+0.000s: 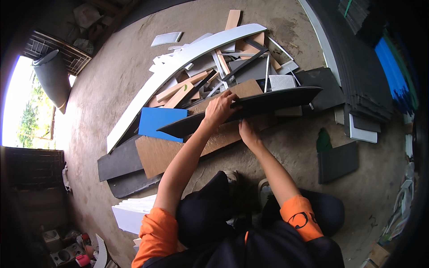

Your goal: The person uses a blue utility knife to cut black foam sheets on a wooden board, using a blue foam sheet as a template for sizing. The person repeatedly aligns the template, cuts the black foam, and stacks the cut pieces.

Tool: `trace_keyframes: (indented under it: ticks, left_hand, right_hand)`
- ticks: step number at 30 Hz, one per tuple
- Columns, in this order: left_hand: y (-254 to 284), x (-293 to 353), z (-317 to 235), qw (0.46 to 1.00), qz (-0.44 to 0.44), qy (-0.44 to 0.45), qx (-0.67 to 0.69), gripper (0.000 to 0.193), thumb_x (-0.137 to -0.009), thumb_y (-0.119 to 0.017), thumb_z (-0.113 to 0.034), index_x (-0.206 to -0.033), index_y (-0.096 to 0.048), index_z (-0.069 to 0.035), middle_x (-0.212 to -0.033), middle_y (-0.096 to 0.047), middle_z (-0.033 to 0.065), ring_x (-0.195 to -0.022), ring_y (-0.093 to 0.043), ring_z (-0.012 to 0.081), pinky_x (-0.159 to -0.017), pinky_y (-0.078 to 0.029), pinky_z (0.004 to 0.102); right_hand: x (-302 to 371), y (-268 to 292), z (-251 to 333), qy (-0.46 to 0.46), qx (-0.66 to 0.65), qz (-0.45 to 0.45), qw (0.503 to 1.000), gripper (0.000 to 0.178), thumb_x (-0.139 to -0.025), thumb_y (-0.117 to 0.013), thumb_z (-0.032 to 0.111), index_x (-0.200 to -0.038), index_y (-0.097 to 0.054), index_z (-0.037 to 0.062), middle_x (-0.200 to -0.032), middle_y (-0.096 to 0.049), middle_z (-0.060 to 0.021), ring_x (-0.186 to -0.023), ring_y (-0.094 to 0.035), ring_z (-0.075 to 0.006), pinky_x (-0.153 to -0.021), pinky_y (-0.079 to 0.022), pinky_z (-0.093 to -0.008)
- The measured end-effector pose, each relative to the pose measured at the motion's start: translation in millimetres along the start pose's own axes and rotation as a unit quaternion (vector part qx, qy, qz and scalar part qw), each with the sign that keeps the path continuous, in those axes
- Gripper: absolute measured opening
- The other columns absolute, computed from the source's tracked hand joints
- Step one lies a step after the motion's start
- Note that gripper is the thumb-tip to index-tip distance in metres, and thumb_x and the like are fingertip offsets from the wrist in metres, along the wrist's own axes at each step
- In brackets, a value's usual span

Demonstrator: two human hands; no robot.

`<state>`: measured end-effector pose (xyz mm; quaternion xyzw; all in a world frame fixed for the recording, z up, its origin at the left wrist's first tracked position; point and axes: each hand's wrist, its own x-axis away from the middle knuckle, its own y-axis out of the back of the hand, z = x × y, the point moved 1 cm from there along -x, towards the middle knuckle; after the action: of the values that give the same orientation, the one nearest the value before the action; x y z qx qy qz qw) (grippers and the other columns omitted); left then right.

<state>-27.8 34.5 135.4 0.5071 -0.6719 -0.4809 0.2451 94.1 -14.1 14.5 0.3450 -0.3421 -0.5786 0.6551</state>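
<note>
Through the camera, I've got my left hand point(219, 109) gripping the black sheet point(270, 101) by its upper edge! My right hand point(249, 134) is at the lower edge, though I can't tell how it closes. The sheet is over the brown board point(158, 154), left tip across the blue panel point(160, 120).

Bare hands: two, left hand point(220, 109) and right hand point(249, 133). Long black flat panel point(277, 102) at hands: one. Bright blue rectangular sheet point(154, 121), left: one. Long curved white strip point(192, 56), far side of scrap pile point(250, 69): one. Separate flat white piece point(166, 39) on far floor: one. Dark grey rectangular stack point(338, 163), right: one. Layered white stack point(134, 214), near left: one. Orange sleeves point(300, 219): two. Shoes point(264, 187): two. Grey roll point(52, 76), far left: one. Mixed offcuts within pile: overlapped, count indeterminable.
</note>
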Motion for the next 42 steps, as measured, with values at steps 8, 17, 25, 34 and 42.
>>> trace_keyframes:
  ticks: [8,17,25,34,42]
  left_hand:
    - [-8.6,-1.7,-3.0,0.997,0.042,0.035,-0.054,0.033,-0.076,-0.062,-0.029,-0.099,-0.048,-0.009,-0.073,-0.061,0.0136,-0.071,-0.060,0.0346,-0.060,-0.048,0.0432]
    - [-10.0,-9.7,-8.5,0.989,0.024,0.091,-0.114,0.033,-0.075,-0.062,-0.025,-0.096,-0.044,-0.007,-0.080,-0.060,0.0115,-0.068,-0.061,0.0319,-0.055,-0.049,0.0405]
    - [2.2,-10.2,-29.6,0.995,0.014,0.022,-0.097,0.030,-0.077,-0.061,-0.025,-0.092,-0.042,-0.007,-0.079,-0.059,0.0121,-0.066,-0.061,0.0311,-0.052,-0.047,0.0408]
    - [-4.7,5.2,-17.7,0.994,-0.026,0.016,-0.105,0.032,-0.078,-0.060,-0.026,-0.090,-0.041,-0.004,-0.077,-0.058,0.0131,-0.068,-0.061,0.0319,-0.056,-0.050,0.0398]
    - [-11.8,1.2,-12.6,0.992,0.040,0.094,-0.071,0.030,-0.075,-0.063,-0.023,-0.088,-0.044,-0.004,-0.069,-0.061,0.0156,-0.067,-0.061,0.0330,-0.057,-0.050,0.0410]
  right_hand:
    - [-14.2,-59.5,-31.8,0.027,-0.064,-0.058,0.996,0.023,-0.084,-0.046,0.016,-0.099,-0.055,0.0008,-0.098,-0.056,-0.0242,-0.086,-0.056,-0.0386,-0.074,-0.046,-0.0444]
    - [-15.2,-59.1,-30.5,0.027,-0.056,-0.070,0.996,0.022,-0.084,-0.048,0.017,-0.094,-0.056,-0.0006,-0.092,-0.058,-0.0229,-0.084,-0.056,-0.0379,-0.073,-0.046,-0.0433]
    - [-8.1,0.5,-26.6,0.024,-0.021,-0.037,0.999,0.019,-0.085,-0.049,0.020,-0.084,-0.050,0.0008,-0.065,-0.058,-0.0214,-0.061,-0.059,-0.0366,-0.054,-0.047,-0.0446]
    - [0.5,16.0,-17.5,0.072,0.104,-0.020,0.992,0.025,-0.087,-0.044,0.028,-0.095,-0.049,0.0051,-0.066,-0.059,-0.0159,-0.062,-0.060,-0.0328,-0.053,-0.047,-0.0445]
    - [-5.1,-27.3,-30.9,0.092,0.053,-0.066,0.992,0.029,-0.084,-0.047,0.023,-0.106,-0.050,0.0048,-0.100,-0.056,-0.0187,-0.086,-0.056,-0.0364,-0.072,-0.048,-0.0441]
